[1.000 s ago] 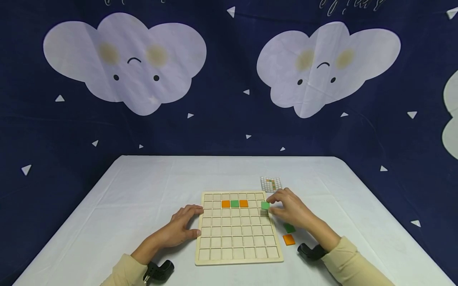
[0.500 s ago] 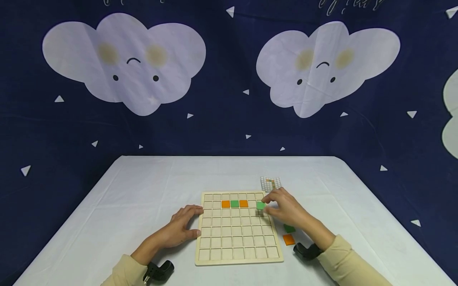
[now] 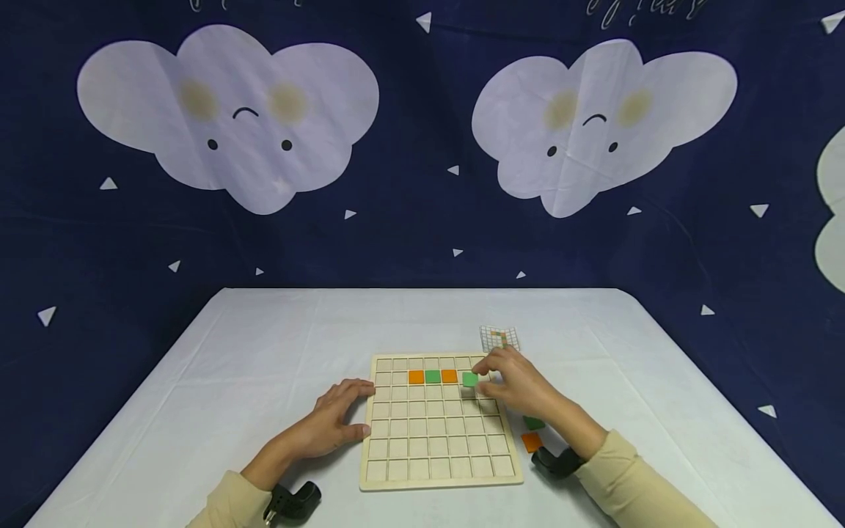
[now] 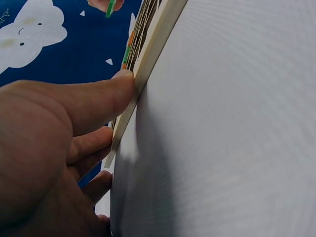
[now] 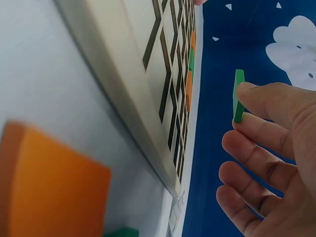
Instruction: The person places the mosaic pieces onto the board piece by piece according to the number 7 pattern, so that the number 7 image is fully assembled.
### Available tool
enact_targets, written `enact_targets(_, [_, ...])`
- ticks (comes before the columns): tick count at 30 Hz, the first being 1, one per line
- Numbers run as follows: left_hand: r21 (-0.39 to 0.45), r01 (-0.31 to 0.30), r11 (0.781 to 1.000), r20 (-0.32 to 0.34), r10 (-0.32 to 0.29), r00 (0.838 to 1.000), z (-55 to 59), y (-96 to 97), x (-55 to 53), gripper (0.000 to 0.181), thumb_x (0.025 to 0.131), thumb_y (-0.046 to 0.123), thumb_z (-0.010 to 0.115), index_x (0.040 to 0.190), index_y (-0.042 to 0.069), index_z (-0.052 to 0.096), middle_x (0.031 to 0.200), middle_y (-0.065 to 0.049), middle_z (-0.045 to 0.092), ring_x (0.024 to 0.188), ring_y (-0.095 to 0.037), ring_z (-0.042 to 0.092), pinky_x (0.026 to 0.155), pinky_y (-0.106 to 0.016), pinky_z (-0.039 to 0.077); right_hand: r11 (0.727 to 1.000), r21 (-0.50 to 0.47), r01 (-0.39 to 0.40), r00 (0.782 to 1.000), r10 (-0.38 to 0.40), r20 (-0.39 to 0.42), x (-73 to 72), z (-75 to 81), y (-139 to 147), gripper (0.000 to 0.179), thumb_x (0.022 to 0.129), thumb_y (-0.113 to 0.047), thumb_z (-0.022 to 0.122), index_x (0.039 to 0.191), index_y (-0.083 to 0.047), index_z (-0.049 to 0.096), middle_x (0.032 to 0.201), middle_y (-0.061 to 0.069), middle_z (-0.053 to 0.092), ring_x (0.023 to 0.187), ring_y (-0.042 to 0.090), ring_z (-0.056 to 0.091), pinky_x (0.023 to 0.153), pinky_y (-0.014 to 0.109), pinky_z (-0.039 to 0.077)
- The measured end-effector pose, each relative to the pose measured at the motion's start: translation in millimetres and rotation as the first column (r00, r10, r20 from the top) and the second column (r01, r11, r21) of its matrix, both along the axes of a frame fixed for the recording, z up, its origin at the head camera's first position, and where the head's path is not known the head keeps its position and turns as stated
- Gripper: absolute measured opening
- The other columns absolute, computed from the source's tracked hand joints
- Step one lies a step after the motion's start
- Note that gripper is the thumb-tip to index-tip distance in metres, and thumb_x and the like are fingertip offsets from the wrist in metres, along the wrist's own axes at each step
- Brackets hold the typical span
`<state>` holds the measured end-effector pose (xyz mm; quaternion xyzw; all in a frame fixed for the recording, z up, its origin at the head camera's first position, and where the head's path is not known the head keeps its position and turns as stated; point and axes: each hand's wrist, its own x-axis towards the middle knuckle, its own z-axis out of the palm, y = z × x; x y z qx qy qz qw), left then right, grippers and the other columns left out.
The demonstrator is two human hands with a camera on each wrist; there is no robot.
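Note:
A pale wooden grid board [image 3: 438,427] lies flat on the white table. In its second row from the back sit an orange tile [image 3: 416,377], a green tile [image 3: 432,376] and another orange tile [image 3: 450,376], side by side. My right hand [image 3: 518,381] pinches a loose green tile [image 5: 238,96] between thumb and index finger, raised over the board just right of that row of tiles. At the board's left edge, my left hand [image 3: 330,422] rests with thumb and fingertips against the rim, its fingers spread and relaxed.
Right of the board, partly beneath my right forearm, lie a green tile [image 3: 533,422] and an orange tile [image 3: 532,442]. A small printed pattern card [image 3: 498,336] sits behind the board's right back corner. A dark blue cloth with clouds [image 3: 422,249] hangs behind the table.
My right hand has moved left with the green tile, from the board's right edge inward toward the placed tiles. The left hand has stayed in place.

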<state>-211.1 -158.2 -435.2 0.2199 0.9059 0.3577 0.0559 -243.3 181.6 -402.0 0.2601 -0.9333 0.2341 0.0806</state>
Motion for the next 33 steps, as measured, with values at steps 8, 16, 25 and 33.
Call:
enact_targets(8, [-0.001,0.009,1.000,-0.009,-0.009,1.000,-0.1,-0.6,-0.1,0.056,0.082,0.027,0.071,0.131,0.010,0.049,0.143,-0.008,0.041,0.137,-0.035,0.029,0.110,-0.063,0.015,0.999,0.000,-0.032,0.999,0.032,-0.021,0.7,1.3,-7.5,0.021,0.081,-0.018,0.070,0.102,-0.012,0.069,0.097,-0.003,0.065,0.099,0.019,0.054,0.091,0.047,0.047])
enact_targets(16, [0.006,0.019,1.000,-0.012,-0.019,1.000,-0.2,-1.0,0.3,0.055,0.083,0.027,0.071,0.130,0.010,0.049,0.143,-0.007,0.041,0.138,-0.036,0.029,0.110,-0.063,0.015,0.999,0.023,-0.046,0.998,0.046,-0.032,0.1,2.4,-15.7,0.021,0.082,-0.022,0.070,0.102,-0.014,0.069,0.097,-0.005,0.064,0.092,0.011,0.049,0.079,0.033,0.045])
enact_targets(25, [0.012,0.020,1.000,-0.008,-0.020,1.000,-0.1,-0.7,0.2,0.055,0.083,0.027,0.071,0.130,0.010,0.049,0.143,-0.007,0.041,0.138,-0.036,0.028,0.110,-0.064,0.013,0.998,0.033,-0.054,0.998,0.055,-0.031,-2.3,0.7,-22.3,0.022,0.082,-0.021,0.070,0.103,-0.014,0.070,0.094,-0.007,0.063,0.092,0.011,0.049,0.077,0.031,0.044])
enact_targets(33, [0.012,0.012,1.000,0.000,-0.012,1.000,0.3,0.1,0.3,0.054,0.083,0.026,0.071,0.130,0.010,0.049,0.143,-0.007,0.041,0.139,-0.036,0.026,0.111,-0.064,0.012,0.997,0.040,-0.072,0.997,0.073,-0.033,-4.4,-0.7,-25.6,0.023,0.082,-0.020,0.070,0.103,-0.013,0.070,0.092,-0.004,0.064,0.088,0.013,0.049,0.075,0.029,0.044])
